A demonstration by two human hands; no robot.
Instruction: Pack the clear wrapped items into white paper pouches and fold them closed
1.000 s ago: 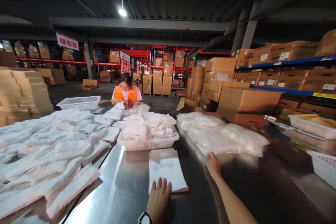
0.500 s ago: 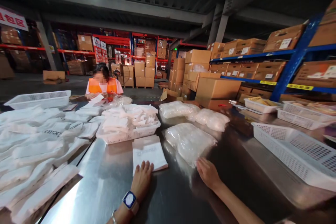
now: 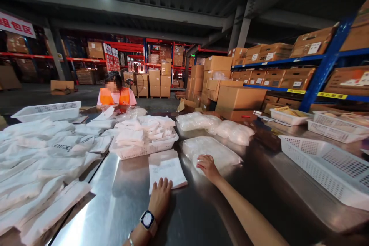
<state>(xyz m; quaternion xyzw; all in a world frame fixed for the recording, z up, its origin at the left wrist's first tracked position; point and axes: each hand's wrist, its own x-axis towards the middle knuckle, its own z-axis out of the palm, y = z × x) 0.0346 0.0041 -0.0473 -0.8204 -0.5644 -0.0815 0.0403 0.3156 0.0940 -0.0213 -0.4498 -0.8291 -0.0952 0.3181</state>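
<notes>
**Clear bag under the right hand, white packet under the left**

Clear plastic bag (image 3: 211,153) of pale, soft contents lies flat on the steel table (image 3: 121,200), just right of the middle. The right hand (image 3: 208,166) rests on its near edge, palm down, fingers spread and loosely curved over the plastic; they press on it and do not close round it. Just to the left, close to the bag but not touching it, lies a flat white packet (image 3: 166,168) with faint print. The left hand (image 3: 160,199), a watch (image 3: 147,220) on its wrist, lies open and flat with its fingertips on the packet's near edge, gripping nothing.

Beyond the packet stands a white basket (image 3: 144,148) heaped with folded white pieces. Further clear bags (image 3: 215,125) sit behind the first one. A wide spread of white cloth bags (image 3: 43,165) covers the left of the table. At the right stands an empty perforated white tray (image 3: 323,165). At the far end a person in an orange vest (image 3: 115,98) handles white pieces. Cardboard boxes (image 3: 239,98) fill the floor and blue shelving behind.
</notes>
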